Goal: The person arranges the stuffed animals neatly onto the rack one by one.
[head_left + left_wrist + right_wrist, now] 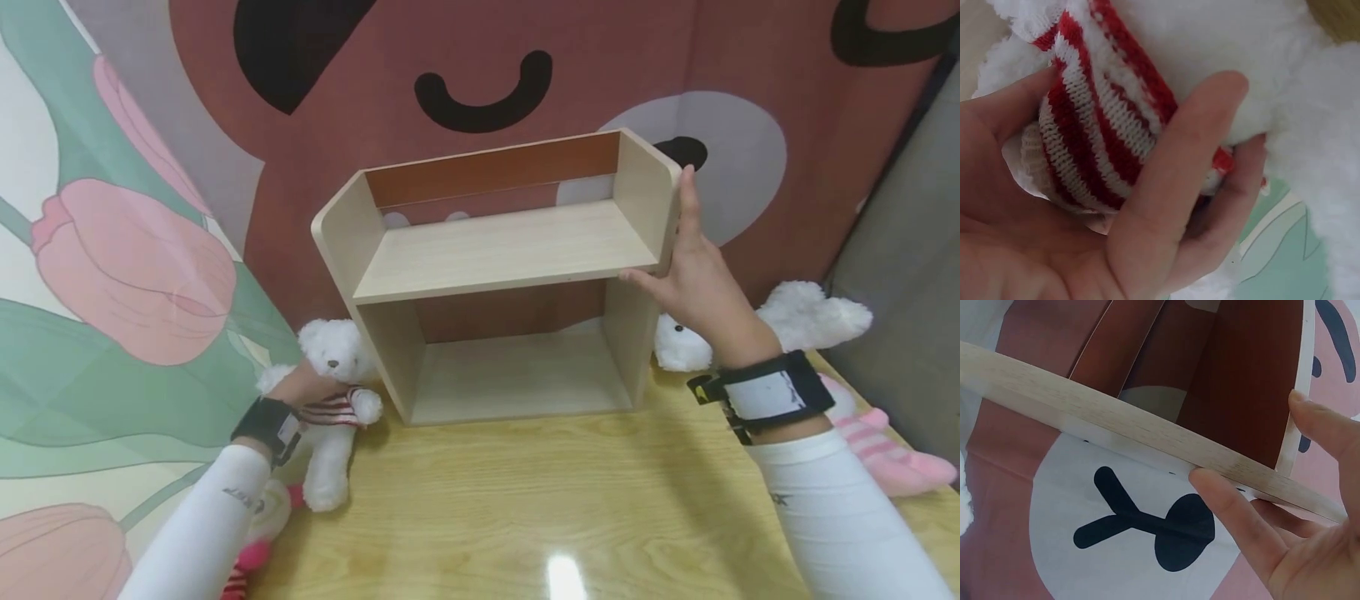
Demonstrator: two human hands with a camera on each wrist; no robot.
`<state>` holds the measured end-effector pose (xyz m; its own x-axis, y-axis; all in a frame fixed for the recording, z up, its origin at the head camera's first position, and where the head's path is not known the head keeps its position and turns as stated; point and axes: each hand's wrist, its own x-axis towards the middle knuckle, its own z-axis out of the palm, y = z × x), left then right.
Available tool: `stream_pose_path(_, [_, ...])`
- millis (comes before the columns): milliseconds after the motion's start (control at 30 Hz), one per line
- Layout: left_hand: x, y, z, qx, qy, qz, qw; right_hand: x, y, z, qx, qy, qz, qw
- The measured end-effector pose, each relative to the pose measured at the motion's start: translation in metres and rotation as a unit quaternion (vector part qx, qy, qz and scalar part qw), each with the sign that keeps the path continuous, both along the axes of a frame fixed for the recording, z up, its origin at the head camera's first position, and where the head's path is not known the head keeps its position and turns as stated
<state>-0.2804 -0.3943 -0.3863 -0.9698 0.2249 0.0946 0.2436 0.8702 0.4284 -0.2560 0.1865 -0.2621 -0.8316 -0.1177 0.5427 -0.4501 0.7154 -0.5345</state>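
Observation:
A small two-tier wooden shelf (495, 250) in pale wood stands on the table in the head view. My right hand (701, 279) grips its right side panel, thumb at the front edge by the upper board and fingers along the outside. In the right wrist view, fingertips of the right hand (1241, 519) touch the board's edge (1116, 415). At the shelf's left, a white teddy bear (327, 467) is held by my left hand (309, 387). Fingers of the left hand (1154, 187) curl round its red-and-white knitted sweater (1079, 119) in the left wrist view.
Behind the shelf hangs a brown cartoon-printed cloth (600, 67), with a tulip-printed one (135, 267) at left. A white plush toy (813, 317) and a pink striped plush (892, 450) lie at right. Another plush (266, 517) is partly behind my left forearm. The table (487, 500) is yellowish wood.

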Motion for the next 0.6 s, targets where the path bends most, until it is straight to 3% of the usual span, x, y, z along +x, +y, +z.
stream_pose_path(67, [0.014,0.012,0.012,0.011,-0.027,0.031,0.9991,-0.003,-0.002,-0.001,0.008,0.007,0.003,1.000])
stream_pose_path(133, [0.028,0.020,0.024,0.040,-0.081,0.068,0.9936,-0.006,-0.003,-0.003,0.015,0.018,0.003,1.000])
stream_pose_path(200, [0.039,0.027,0.033,0.077,-0.133,0.110,0.9820,-0.008,-0.004,-0.005,0.021,0.028,-0.001,0.999])
stream_pose_path(300, [0.050,0.033,0.043,0.115,-0.173,0.150,0.9666,-0.009,-0.002,-0.005,0.021,0.030,-0.007,0.999])
stream_pose_path(600, [0.062,0.031,0.055,0.124,-0.096,0.140,0.9777,-0.009,0.000,-0.002,0.035,0.034,0.004,0.999])
